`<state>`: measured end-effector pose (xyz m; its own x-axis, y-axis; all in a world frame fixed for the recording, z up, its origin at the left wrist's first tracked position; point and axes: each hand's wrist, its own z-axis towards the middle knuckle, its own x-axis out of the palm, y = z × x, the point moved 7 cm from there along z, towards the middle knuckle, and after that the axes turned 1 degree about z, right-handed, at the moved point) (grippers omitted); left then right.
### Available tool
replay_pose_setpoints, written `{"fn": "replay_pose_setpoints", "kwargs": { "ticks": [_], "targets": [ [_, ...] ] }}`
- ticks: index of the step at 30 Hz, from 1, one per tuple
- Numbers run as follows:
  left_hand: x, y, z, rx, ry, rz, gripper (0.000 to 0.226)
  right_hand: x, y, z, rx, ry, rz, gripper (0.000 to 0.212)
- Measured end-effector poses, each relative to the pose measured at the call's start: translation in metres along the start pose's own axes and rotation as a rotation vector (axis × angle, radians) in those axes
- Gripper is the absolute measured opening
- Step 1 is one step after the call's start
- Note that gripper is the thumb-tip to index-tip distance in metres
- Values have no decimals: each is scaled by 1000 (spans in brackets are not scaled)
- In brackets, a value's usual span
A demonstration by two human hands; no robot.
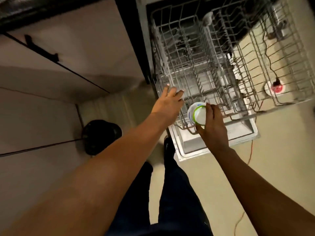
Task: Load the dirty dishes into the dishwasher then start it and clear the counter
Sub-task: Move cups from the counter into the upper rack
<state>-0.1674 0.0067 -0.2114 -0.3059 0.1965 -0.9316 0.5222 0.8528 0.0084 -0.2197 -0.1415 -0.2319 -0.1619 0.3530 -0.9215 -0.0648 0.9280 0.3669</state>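
Beige kitchen floor lies under the open dishwasher, where my left hand (pixel 170 97) steadies the rack (pixel 201 68) with fingers spread while my right hand (pixel 211 121) pinches the green-rimmed white bowl (pixel 197 114) at the rack's near edge; I would tilt it between tines.

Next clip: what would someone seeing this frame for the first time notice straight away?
Most striking is the white bowl with a green rim, held by the right hand over the front edge of the pulled-out lower rack at centre. The left hand reaches with straight fingers to the rack's near left corner. On the floor at right, a red and white round thing shows through the wires.
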Motion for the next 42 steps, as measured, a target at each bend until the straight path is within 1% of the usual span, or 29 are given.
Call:
{"fn": "replay_pose_setpoints", "kwargs": {
  "ticks": [3, 8, 12, 15, 17, 19, 21, 23, 24, 26, 28, 30, 33, 37, 39, 42],
  "targets": [
    [2, -2, -1, -40, -23, 79, 43, 24, 1, 24, -36, 108, -60, 87],
    [-3, -4, -2, -53, -64, 55, 40, 51, -5, 45, -19, 246, -155, 88],
    [-1, -3, -1, -52, -75, 10, 35, 52, -9, 44, -9, 278, -162, 94],
    [0, -1, -4, -45, -100, -61, 39, 40, -8, 39, 17, 247, -134, 98],
    [-6, 6, -11, -53, -145, -160, 49, 27, -5, 37, 54, 187, -90, 87],
    [-12, 18, -26, -94, -192, -255, 56, 10, 5, 37, 95, 92, -36, 64],
    [-15, 36, -44, -148, -234, -305, 53, -8, 23, 39, 74, -35, 16, 42],
    [-19, 66, -71, -251, -276, -366, 38, -22, 57, 41, -26, -135, 76, 31],
    [-23, 86, -88, -319, -318, -422, 30, -25, 79, 42, -101, -153, 100, 28],
    [-30, 129, -124, -469, -444, -509, 19, -23, 122, 42, -255, -149, 148, 24],
    [-36, 174, -170, -650, -543, -529, 15, -14, 174, 44, -394, -112, 201, 26],
    [-45, 215, -213, -788, -627, -521, 15, -5, 230, 50, -517, -64, 228, 31],
    [-61, 281, -275, -937, -732, -489, 17, -2, 326, 60, -680, -30, 279, 35],
    [-72, 364, -345, -1120, -834, -496, 20, -11, 446, 80, -809, -75, 353, 31],
    [-74, 400, -373, -1175, -858, -516, 21, -14, 502, 88, -876, -101, 379, 31],
    [-76, 455, -402, -1234, -823, -528, 27, -19, 578, 105, -942, -125, 368, 34]
  ]
}}
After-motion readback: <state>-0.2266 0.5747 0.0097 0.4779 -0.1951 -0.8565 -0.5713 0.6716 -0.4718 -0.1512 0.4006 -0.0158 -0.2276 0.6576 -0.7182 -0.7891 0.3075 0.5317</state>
